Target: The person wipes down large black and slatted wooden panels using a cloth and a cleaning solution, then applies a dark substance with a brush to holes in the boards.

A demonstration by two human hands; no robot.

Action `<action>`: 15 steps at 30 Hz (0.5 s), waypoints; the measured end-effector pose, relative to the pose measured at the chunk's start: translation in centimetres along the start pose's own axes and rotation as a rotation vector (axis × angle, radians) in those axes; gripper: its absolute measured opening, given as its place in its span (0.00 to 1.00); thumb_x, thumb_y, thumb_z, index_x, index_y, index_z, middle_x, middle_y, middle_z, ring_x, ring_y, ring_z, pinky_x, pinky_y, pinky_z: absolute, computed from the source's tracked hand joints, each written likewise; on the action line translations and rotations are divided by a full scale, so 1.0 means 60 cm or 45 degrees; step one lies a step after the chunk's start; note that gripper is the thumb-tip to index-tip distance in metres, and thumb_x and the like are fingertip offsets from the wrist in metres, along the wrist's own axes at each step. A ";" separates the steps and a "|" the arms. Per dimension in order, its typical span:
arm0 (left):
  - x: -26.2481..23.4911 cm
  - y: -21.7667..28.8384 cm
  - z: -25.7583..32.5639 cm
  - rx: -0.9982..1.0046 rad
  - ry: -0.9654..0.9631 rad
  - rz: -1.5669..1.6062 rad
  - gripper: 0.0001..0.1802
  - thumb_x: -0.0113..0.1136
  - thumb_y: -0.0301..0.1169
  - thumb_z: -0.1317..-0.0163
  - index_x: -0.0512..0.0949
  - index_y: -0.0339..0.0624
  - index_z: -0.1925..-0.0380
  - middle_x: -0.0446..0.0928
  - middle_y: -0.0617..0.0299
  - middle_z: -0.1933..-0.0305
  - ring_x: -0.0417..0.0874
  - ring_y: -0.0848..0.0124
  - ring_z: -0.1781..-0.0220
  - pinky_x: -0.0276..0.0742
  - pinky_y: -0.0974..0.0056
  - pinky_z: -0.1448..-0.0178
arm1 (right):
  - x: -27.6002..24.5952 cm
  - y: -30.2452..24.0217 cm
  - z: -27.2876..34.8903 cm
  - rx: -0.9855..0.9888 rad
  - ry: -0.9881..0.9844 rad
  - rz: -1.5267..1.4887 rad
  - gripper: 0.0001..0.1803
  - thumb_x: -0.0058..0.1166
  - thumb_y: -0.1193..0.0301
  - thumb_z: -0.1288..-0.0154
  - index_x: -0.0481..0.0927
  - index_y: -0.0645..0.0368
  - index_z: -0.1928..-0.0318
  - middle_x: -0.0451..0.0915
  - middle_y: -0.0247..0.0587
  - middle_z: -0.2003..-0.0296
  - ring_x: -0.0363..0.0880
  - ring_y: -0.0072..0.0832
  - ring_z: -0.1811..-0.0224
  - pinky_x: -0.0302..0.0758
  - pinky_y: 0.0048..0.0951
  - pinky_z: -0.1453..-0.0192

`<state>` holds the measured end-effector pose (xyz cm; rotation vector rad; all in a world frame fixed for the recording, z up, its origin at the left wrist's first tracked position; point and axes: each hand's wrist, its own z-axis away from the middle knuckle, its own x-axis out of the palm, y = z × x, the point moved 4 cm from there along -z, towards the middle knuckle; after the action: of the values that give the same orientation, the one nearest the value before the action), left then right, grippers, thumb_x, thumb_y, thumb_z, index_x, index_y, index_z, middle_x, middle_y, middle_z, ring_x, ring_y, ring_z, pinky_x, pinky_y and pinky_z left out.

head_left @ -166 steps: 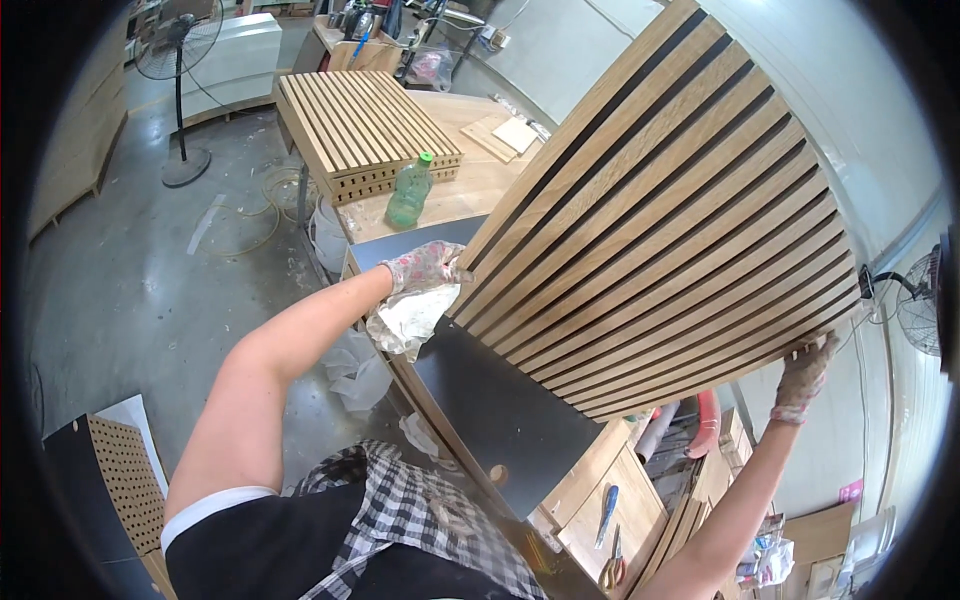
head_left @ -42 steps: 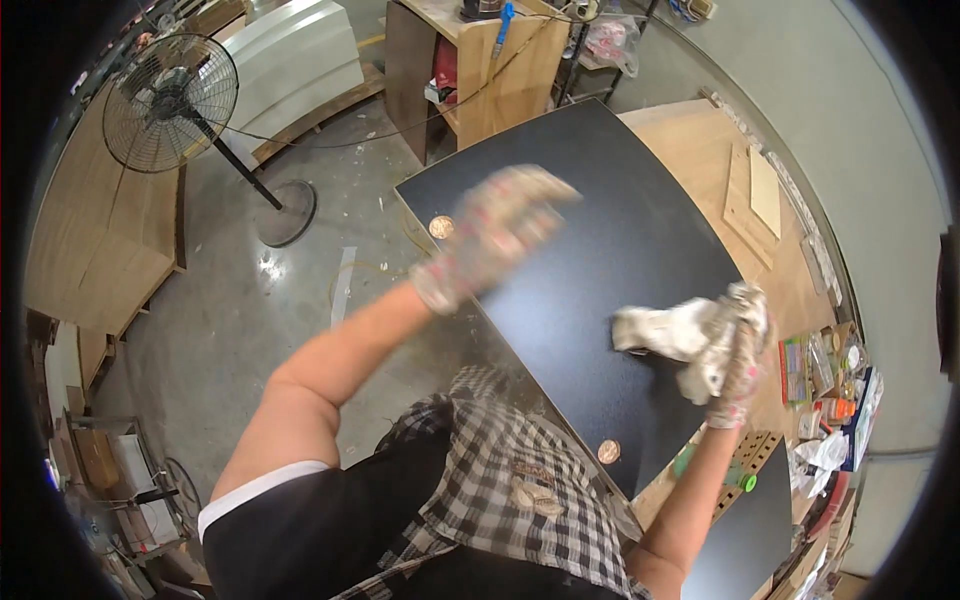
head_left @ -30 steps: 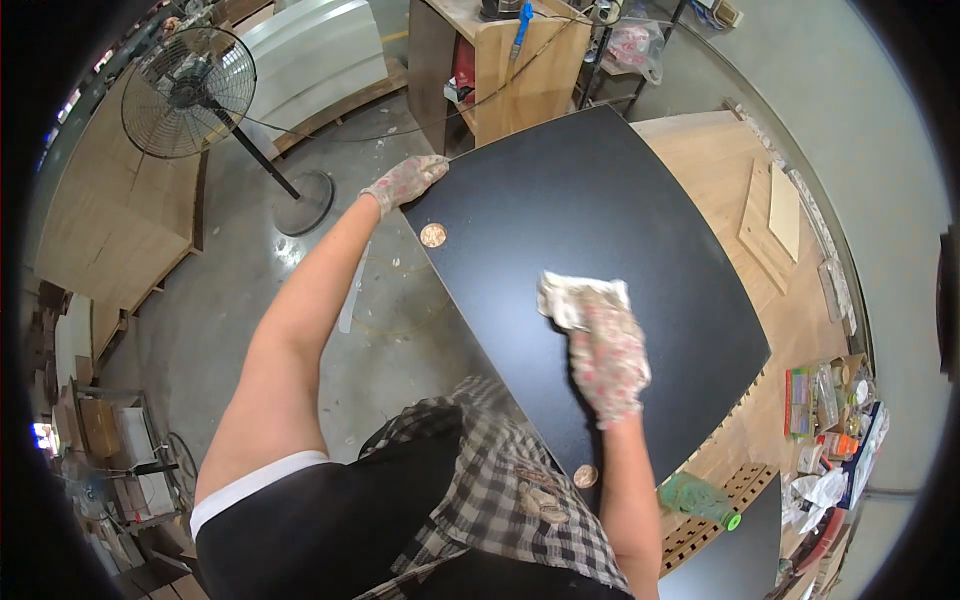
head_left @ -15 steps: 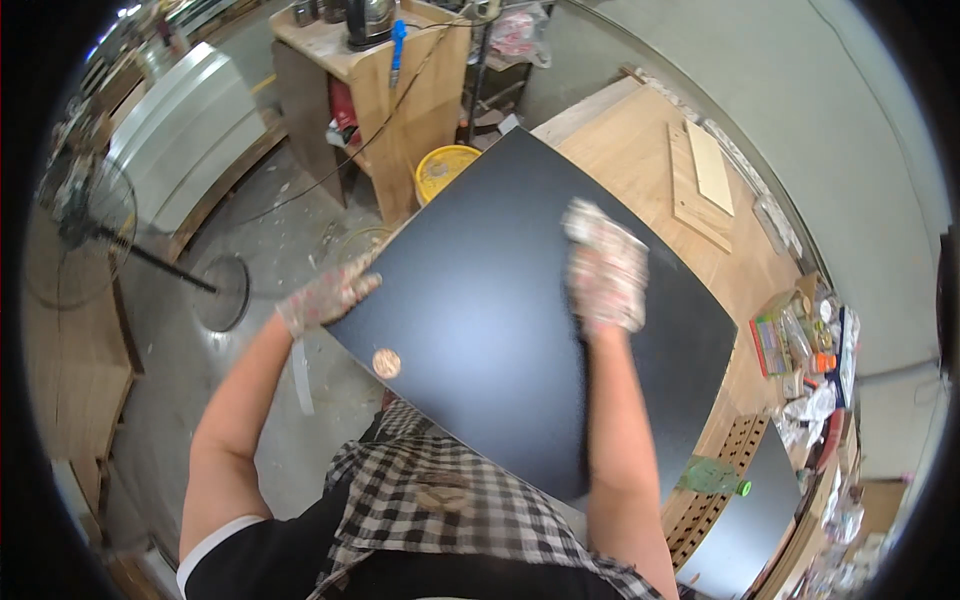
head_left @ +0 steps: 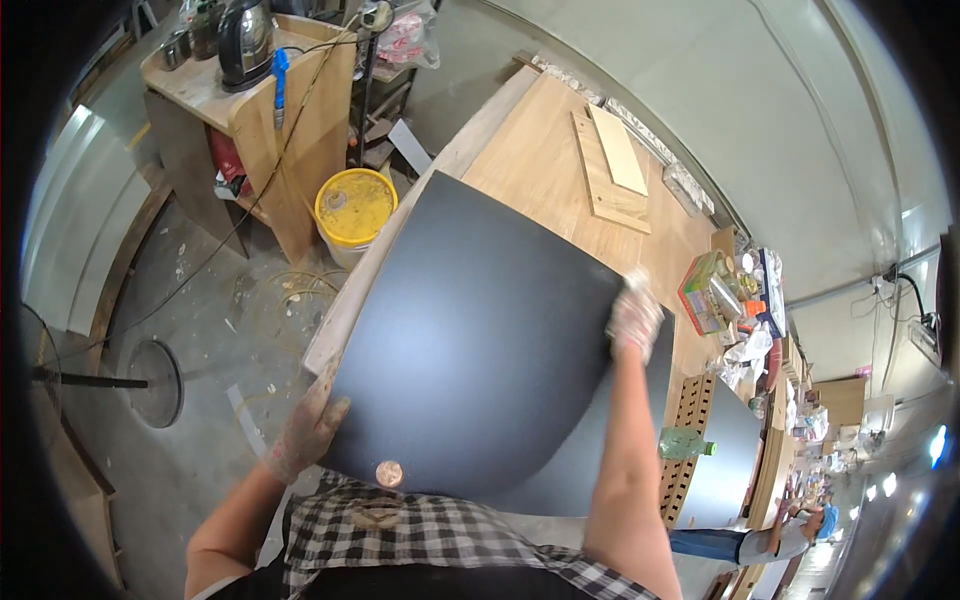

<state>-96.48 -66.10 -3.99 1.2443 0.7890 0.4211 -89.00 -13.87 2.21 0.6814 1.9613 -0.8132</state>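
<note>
A large, smooth black panel [head_left: 470, 330] lies across the edge of a wooden bench in front of me. A round tan spot [head_left: 389, 474] shows near its closest edge. My left hand [head_left: 308, 432], in a stained, mottled glove, grips the panel's left edge, thumb on top. My right hand [head_left: 636, 318], in a similar whitish glove, is at the panel's far right edge with the arm stretched over the surface. Motion smears its fingers, so I cannot make out whether a cloth is in them.
Thin wooden boards [head_left: 612, 165] lie on the bench [head_left: 520, 130]. A green bottle [head_left: 685, 443] rests on a perforated strip [head_left: 690, 405] at right, with a cluttered box [head_left: 715, 290] beyond. Left are a yellow-lidded bucket [head_left: 355, 207], a cabinet with a kettle [head_left: 246, 45], and a fan base [head_left: 155, 383]. Another person [head_left: 780, 540] stands far right.
My right hand has slid from the panel's upper middle to its right edge. My left hand still holds the left edge. The view has turned rightward, bringing another person into sight.
</note>
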 end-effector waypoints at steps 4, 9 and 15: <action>-0.010 0.007 0.003 -0.077 -0.026 0.045 0.32 0.49 0.29 0.33 0.55 0.29 0.30 0.59 0.39 0.29 0.58 0.49 0.25 0.53 0.57 0.24 | 0.167 -0.358 0.131 -1.008 -0.078 -0.016 0.24 0.40 0.59 0.29 0.71 0.57 0.38 0.72 0.53 0.39 0.70 0.45 0.35 0.59 0.43 0.27; -0.031 -0.009 0.014 -0.148 -0.028 -0.139 0.34 0.44 0.34 0.30 0.52 0.30 0.29 0.55 0.39 0.27 0.53 0.50 0.23 0.48 0.55 0.23 | 0.102 -0.260 0.048 -0.675 -0.328 -0.043 0.23 0.37 0.59 0.28 0.77 0.56 0.44 0.76 0.55 0.45 0.74 0.49 0.41 0.70 0.47 0.36; -0.002 0.002 -0.007 -0.197 -0.066 -0.198 0.34 0.45 0.35 0.31 0.52 0.28 0.29 0.56 0.38 0.27 0.54 0.49 0.24 0.47 0.55 0.23 | 0.068 -0.099 -0.016 -0.252 -0.333 0.214 0.19 0.41 0.65 0.31 0.77 0.59 0.46 0.76 0.56 0.51 0.75 0.51 0.48 0.73 0.47 0.42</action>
<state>-96.87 -65.89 -3.88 1.0382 0.7882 0.3160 -95.68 -16.33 0.67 0.5819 1.6955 -0.5660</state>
